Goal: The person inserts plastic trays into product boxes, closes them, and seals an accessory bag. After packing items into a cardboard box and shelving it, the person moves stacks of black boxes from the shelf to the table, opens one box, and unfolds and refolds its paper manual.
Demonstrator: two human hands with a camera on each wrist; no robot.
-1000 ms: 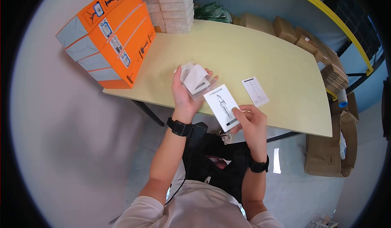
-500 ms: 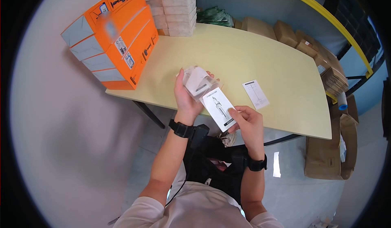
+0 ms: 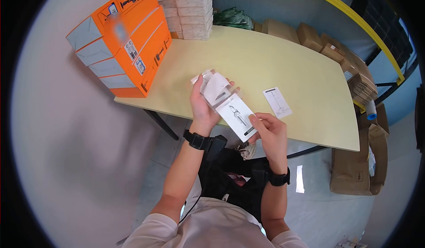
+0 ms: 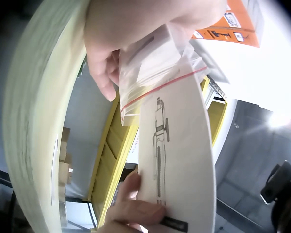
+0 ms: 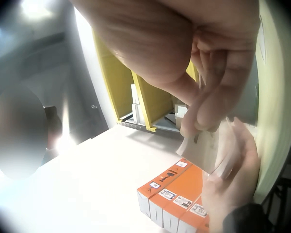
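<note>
Your left hand [image 3: 203, 106] holds the clear bag [image 3: 215, 88]; your right hand [image 3: 273, 134] pinches the white booklet [image 3: 237, 115], long axis slanting up-left between them, far end at the bag's mouth.

Orange boxes [image 3: 144, 38] beside white cartons [image 3: 195, 12]

Left grip [image 3: 201, 111] cupped, right grip [image 3: 272, 135] pinching, thumb [image 3: 256, 123] uppermost, both forearms [image 3: 184, 170] angled forward

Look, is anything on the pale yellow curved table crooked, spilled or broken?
I see no spill or damage. Only the small white rectangular printed card looks crooked: it lies slanted to the near edge of the table.
</note>
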